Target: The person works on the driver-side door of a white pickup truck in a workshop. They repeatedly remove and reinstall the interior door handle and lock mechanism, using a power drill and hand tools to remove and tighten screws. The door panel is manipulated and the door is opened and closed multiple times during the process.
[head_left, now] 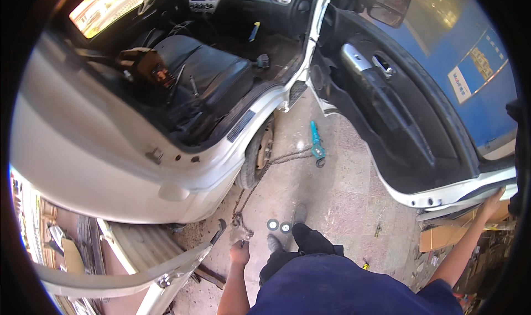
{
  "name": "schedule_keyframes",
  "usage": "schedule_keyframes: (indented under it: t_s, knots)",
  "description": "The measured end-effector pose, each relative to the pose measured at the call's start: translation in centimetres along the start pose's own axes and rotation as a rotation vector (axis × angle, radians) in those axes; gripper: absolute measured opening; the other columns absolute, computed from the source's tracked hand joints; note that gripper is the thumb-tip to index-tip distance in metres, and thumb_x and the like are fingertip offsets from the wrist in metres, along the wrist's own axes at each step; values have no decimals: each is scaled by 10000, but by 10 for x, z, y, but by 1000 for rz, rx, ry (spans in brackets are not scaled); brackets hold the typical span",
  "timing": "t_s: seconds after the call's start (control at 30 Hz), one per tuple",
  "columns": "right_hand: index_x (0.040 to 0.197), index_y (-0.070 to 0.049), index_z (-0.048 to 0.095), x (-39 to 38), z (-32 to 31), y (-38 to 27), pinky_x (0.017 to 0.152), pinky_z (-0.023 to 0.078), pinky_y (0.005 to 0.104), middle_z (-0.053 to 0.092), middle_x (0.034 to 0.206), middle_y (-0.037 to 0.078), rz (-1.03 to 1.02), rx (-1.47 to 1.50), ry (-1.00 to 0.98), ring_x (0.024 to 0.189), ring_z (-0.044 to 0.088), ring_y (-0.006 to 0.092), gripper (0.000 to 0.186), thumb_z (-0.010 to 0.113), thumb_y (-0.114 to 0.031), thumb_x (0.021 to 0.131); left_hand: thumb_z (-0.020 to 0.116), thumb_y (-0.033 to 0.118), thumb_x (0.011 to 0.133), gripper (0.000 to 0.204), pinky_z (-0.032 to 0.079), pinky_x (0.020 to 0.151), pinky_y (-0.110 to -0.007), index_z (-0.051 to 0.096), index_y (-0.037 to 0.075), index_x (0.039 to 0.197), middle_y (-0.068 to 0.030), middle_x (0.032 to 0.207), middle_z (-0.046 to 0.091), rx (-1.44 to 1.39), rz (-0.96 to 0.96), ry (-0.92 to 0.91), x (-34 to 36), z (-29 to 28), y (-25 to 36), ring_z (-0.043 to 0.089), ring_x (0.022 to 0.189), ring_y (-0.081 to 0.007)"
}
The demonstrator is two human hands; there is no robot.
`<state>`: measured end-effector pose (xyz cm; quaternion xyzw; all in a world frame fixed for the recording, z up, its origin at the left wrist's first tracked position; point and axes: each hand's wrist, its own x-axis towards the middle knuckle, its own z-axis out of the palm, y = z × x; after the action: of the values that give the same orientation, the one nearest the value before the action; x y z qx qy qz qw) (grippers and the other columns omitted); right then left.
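Note:
My left hand (240,253) is closed in a fist, low at the centre. A small dark bit shows at its fingertips, too small to name. Just beyond it, the end of a rusty chain (237,218) lies on the ground. That chain runs up past the wheel (259,155) to a teal lever chain hoist (316,145) lying on the concrete. At the far right my right hand (491,205) grips the edge of the open vehicle door (381,108); some fingers are hidden behind it.
Two small round discs (272,224) lie by my feet. On the left stand the white cab body (116,132) and a detached white panel frame (160,282). A dark seat (202,66) shows inside, with a brown box (146,63) on it. Cardboard (442,237) lies below the door.

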<state>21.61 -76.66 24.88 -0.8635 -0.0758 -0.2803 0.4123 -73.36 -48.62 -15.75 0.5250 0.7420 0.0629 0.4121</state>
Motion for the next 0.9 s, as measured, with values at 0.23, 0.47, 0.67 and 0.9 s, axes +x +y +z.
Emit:
schedule_keyframes:
  t_s: [0.23,0.47,0.67,0.9]
  knots:
    - [1789,-20,331,16,62,-68,1368,283,436,407,1815,162,311,695,-254,1644,417,333,1055,572,-775,1091,746,397,1007,408,578,808,-555,781,-1,926,-290,908,767,97,-191,21,-74,-78,-131,772,876,-463]
    - [1669,114,480,-45,42,-79,1297,388,400,533,1709,219,247,614,-153,1517,552,327,1091,675,-758,1043,759,421,988,404,602,882,-542,840,26,1024,-275,968,804,108,-330,1,-111,-91,-181,798,974,-445]
    - [1640,83,549,-291,-51,-220,1260,427,404,617,1632,230,182,550,-9,1452,610,326,770,576,-527,1171,730,432,1000,426,605,927,-568,829,18,993,-295,1033,800,129,-216,-34,-92,-69,-186,783,1020,-483]
    - [1458,101,644,-516,-58,-283,1194,484,476,715,1432,229,-381,1243,-902,1340,662,315,645,379,-438,1224,717,440,1014,426,601,903,-553,823,28,1019,-283,1023,803,-32,-154,-25,-59,-31,-163,779,996,-479]
